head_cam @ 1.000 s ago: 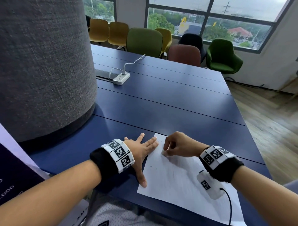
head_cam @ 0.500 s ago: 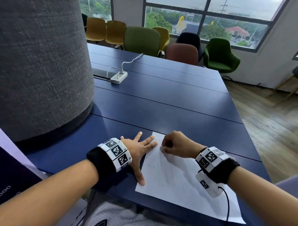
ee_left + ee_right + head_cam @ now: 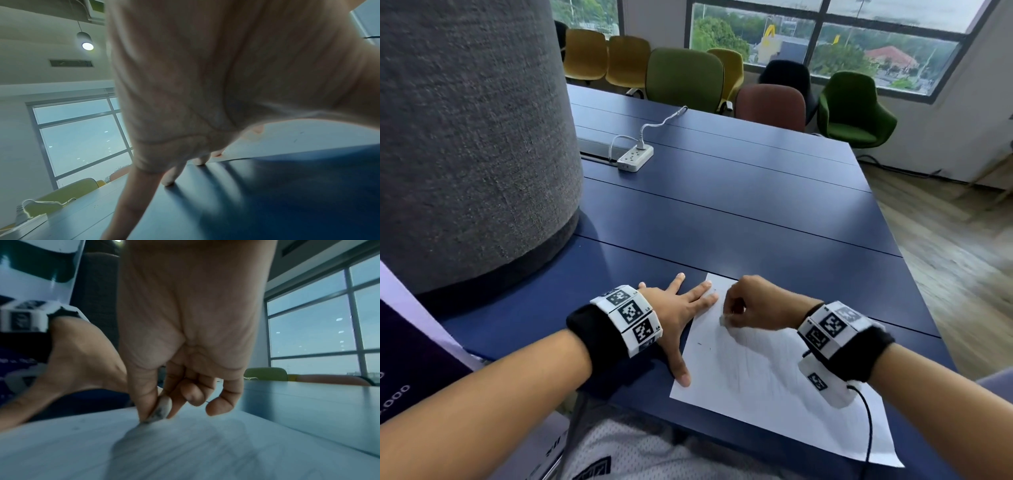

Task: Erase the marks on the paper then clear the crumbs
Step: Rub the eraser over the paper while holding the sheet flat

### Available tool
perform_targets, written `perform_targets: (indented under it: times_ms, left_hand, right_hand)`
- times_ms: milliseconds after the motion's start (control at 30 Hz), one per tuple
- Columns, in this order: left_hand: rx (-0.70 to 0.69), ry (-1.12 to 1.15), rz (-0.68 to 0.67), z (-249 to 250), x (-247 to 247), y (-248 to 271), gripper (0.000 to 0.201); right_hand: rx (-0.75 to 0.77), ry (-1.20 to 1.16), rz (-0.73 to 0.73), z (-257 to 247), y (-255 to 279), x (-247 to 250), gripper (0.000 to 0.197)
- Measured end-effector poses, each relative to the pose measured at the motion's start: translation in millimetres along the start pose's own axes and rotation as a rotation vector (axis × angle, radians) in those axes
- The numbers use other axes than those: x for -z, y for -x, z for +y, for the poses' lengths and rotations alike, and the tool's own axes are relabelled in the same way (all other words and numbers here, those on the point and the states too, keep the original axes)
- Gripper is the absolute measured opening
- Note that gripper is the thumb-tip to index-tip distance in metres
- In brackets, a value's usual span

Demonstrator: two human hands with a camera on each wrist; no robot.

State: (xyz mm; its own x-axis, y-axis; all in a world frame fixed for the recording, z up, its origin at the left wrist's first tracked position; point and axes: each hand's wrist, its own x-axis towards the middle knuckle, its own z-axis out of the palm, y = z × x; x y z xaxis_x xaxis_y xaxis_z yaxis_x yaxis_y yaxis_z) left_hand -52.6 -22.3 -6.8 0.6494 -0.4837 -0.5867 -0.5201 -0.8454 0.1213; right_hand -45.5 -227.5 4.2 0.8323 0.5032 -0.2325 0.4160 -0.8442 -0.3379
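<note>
A white sheet of paper (image 3: 774,370) lies flat at the near edge of the dark blue table (image 3: 722,212), carrying faint grey smudges and a few small dark specks. The right hand (image 3: 753,305) is curled, thumb and forefinger pinching a small, dirty eraser (image 3: 160,410) whose tip presses onto the sheet near its far left corner. The left hand (image 3: 681,308) lies flat with fingers spread and straight, gripping nothing; its fingertips and thumb rest on the paper's left edge while the palm sits on the table. Both wrists wear bands printed with black-and-white markers. To the left a broad grey fabric-covered column (image 3: 465,137) rises from the tabletop. Farther back sits a white power strip (image 3: 635,158) with a cable plugged in, well apart from the sheet. Beyond the table stand yellow, green, pink and dark chairs (image 3: 685,78) under a window.
</note>
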Motion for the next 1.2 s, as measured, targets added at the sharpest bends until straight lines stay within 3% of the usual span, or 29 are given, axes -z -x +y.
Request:
perform_targets:
  times_ms: [100,233,433,600,767,900,1067,1200]
  left_hand:
    - [-0.006,-0.001,0.006,-0.2,0.4,0.4,0.149]
    - [-0.003,0.000,-0.005,1.3,1.1,0.5,0.150]
    - [-0.009,-0.016,-0.001,-0.1,0.9,-0.7,0.151]
    - [-0.004,-0.013,-0.012,0.2,2.4,0.9,0.150]
    - [-0.004,-0.015,-0.018,0.7,2.7,0.6,0.150]
    - [0.000,-0.018,-0.009,1.1,2.4,0.8,0.150]
    - [-0.003,-0.024,-0.015,0.8,1.5,-0.8,0.151]
    - [0.001,-0.011,-0.006,2.1,2.0,1.2,0.150]
  right_hand:
    - [-0.035,0.012,0.065,3.2,-3.1,1.1,0.015]
    - [0.019,-0.007,-0.118,-6.9,3.9,-0.6,0.016]
    - [-0.137,0.043,0.149,13.8,-18.9,12.4,0.017]
    - [-0.019,0.010,-0.010,6.0,-9.1,5.2,0.014]
    - [-0.110,0.053,0.143,15.0,-18.3,9.7,0.014]
    - [-0.014,0.036,-0.034,3.7,-9.8,7.4,0.015]
    - [-0.121,0.082,0.096,10.2,-20.8,16.1,0.014]
    - [0.024,0.014,-0.142,-7.6,-4.8,6.0,0.008]
